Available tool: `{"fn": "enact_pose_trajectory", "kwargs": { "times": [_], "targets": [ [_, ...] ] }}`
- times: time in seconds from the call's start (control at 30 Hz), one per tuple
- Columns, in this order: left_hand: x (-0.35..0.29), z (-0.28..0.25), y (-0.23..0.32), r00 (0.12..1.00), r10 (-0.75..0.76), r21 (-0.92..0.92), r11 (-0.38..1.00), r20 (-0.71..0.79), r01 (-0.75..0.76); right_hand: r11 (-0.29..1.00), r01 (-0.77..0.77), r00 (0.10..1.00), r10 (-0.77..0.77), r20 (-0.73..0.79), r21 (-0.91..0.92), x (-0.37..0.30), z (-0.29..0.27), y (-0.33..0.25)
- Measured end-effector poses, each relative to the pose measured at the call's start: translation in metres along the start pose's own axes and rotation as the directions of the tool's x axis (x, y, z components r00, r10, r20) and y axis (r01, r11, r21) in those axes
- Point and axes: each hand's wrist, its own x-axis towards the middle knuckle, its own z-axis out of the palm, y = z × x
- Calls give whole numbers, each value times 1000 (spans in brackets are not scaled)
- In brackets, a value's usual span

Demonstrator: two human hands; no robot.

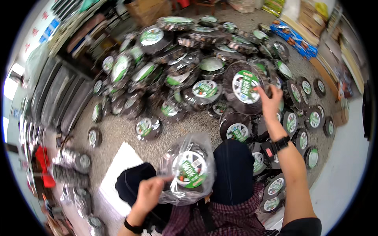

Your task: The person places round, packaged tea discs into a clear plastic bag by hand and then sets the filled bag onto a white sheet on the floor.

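1. Your left hand (149, 194) sits low, close to your body, with its fingers pinched on the crinkled clear plastic bag (188, 169) that wraps a round dark coil with a white and green label.
2. That bagged coil rests against your dark blue trouser knee (233, 169), just above the hem of your plaid shirt (228, 218) — it is the nearest packet to you.
3. Your right hand (269, 103) is stretched well forward, its fingers closed on the rim of a second round dark packet with a white and green label (245, 87), which is tilted up so its label faces you.
4. This second packet stands at the near edge of the large heap of similar round bagged packets (185, 63) spread over the speckled grey floor (118, 131).
5. A black wristband (278, 145) circles your right wrist, and a thinner dark band (132, 227) your left.
6. A flat white sheet (120, 167) lies on the floor to your left, partly under a black rounded object (134, 183) — I cannot tell what that object is.
7. Your two hands are well apart, each holding its own packet.
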Motion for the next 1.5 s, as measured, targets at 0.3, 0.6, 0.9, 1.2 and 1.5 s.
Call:
{"fn": "enact_pose_trajectory", "kwargs": {
  "times": [0.3, 0.6, 0.9, 1.2, 1.5],
  "targets": [
    [-33, -15, 29, 954, -177, -792, 604, -243, -89, 648, 387, 676, -683, 276, 656, -129, -143, -165],
    [-88, -15, 16, 962, -76, -459, 887, -264, -56, 493, 530, 156, -857, 492, 690, -135, -217, -216],
    [-96, -1, 0, 956, 289, -412, 866, -49, -283, 625, 392, -42, -720, 692, 674, -179, -230, -205],
    [-83, 82, -3, 706, 636, 342, 617, 313, -708, 704, -673, -186, 134, 973, -225, -198, -141, -181],
    [-74, -8, -41, 946, 237, 749, 580, 219, -319, 796, 492, 30, -420, 907, 352, -180, -193, -154]
  ]
}}
